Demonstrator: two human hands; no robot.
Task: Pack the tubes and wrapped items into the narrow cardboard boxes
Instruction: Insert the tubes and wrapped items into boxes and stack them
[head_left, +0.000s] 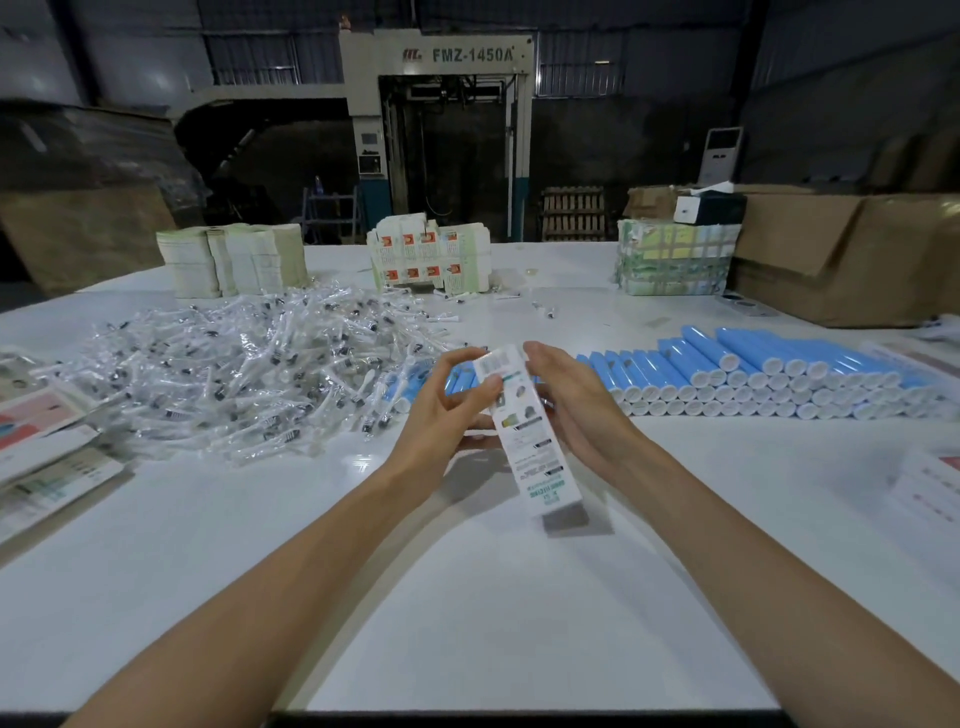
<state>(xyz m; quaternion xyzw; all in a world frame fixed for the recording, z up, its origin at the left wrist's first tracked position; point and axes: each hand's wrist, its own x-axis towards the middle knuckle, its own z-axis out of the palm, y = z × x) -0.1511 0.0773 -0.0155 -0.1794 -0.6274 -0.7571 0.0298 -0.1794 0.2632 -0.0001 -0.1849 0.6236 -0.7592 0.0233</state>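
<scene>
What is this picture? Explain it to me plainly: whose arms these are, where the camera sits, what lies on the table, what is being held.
No machine works here: these are a person's two bare arms. The one picture comes from a camera worn on the head, looking forward and down. The left hand grips a narrow white printed cardboard box over the white table; the right hand rests against its other side, fingers nearly straight. To the person's left lies a heap of clear plastic-wrapped items; to the right, stacked rows of blue tubes with white caps. Piles of flat unfolded cartons stand along the far edge.
</scene>
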